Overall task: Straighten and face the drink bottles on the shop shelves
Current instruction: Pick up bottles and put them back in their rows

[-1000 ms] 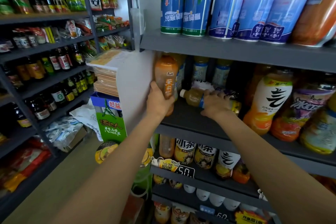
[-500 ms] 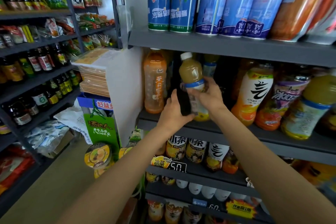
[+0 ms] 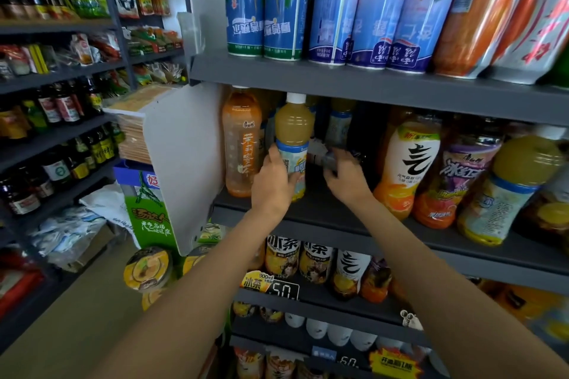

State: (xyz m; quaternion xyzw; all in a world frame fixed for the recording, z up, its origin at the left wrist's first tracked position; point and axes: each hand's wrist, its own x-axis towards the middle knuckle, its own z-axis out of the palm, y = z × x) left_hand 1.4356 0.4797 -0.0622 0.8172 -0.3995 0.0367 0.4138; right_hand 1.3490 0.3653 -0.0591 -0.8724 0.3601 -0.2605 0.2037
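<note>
A yellow juice bottle (image 3: 294,135) with a white cap and a blue-white label stands upright on the grey middle shelf (image 3: 308,223). My left hand (image 3: 272,184) grips its lower half from the left. My right hand (image 3: 346,175) is just right of it, fingers curled on a dark bottle (image 3: 321,157) with a pale label, deeper in the shelf and partly hidden. An orange tea bottle (image 3: 241,144) stands upright at the shelf's left end. To the right lean a white-and-orange bottle (image 3: 406,169), a purple-labelled bottle (image 3: 455,178) and another yellow juice bottle (image 3: 511,191).
Tall blue cans (image 3: 261,3) fill the shelf above. Smaller tea bottles (image 3: 283,258) and a price tag (image 3: 284,288) sit on the shelf below. A white side panel (image 3: 184,157) bounds the left. Sauce bottles (image 3: 61,108), a green carton (image 3: 147,212) and noodle cups (image 3: 147,268) stand across the aisle.
The yellow juice bottle went from lying on the shelf to standing upright. My left hand left the orange tea bottle and took it; my right hand let go and moved right to the dark bottle.
</note>
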